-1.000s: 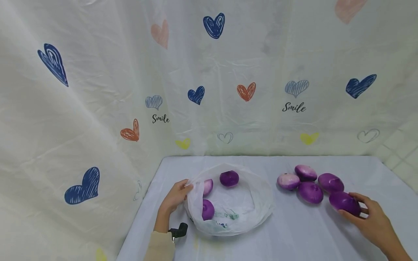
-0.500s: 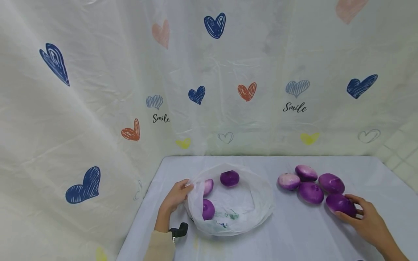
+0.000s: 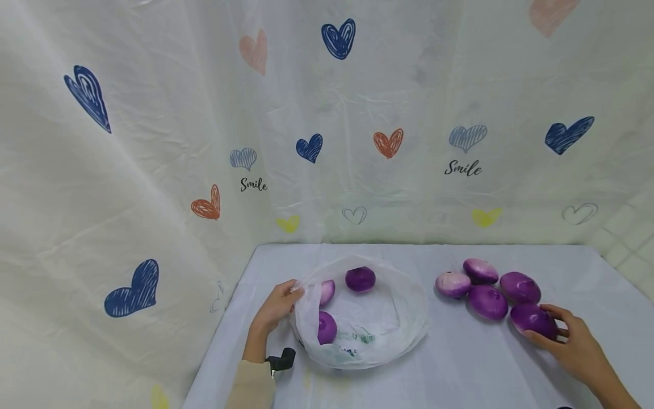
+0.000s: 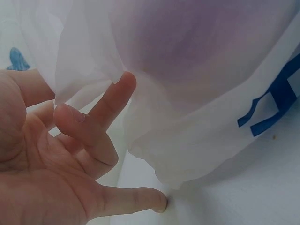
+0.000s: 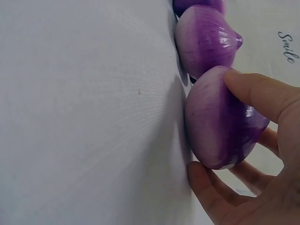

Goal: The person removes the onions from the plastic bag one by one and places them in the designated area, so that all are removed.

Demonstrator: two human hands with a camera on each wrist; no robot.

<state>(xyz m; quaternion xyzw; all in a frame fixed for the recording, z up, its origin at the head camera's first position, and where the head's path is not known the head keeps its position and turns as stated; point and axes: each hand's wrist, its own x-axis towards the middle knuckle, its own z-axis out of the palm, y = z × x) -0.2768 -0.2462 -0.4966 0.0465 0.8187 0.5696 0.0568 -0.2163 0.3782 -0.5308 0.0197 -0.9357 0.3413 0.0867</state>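
Note:
My left hand pinches the left rim of a white plastic bag that stands wide open on the table. In the left wrist view a purple shape shows faintly through the bag's thin wall. Inside lie three purple onions: one at the back, a paler one and one at the front left. My right hand grips another purple onion, thumb on one side and fingers on the other. That onion is low at the tabletop, right beside the neighbouring onion.
Several more purple onions sit clustered at the right of the table, behind the held one. A black object is at my left wrist. A pale curtain printed with hearts hangs along the back and left.
My right hand has moved a little left with the onion, bringing it up beside the cluster, and has stayed there for the last half second. My left hand and the bag keep their place.

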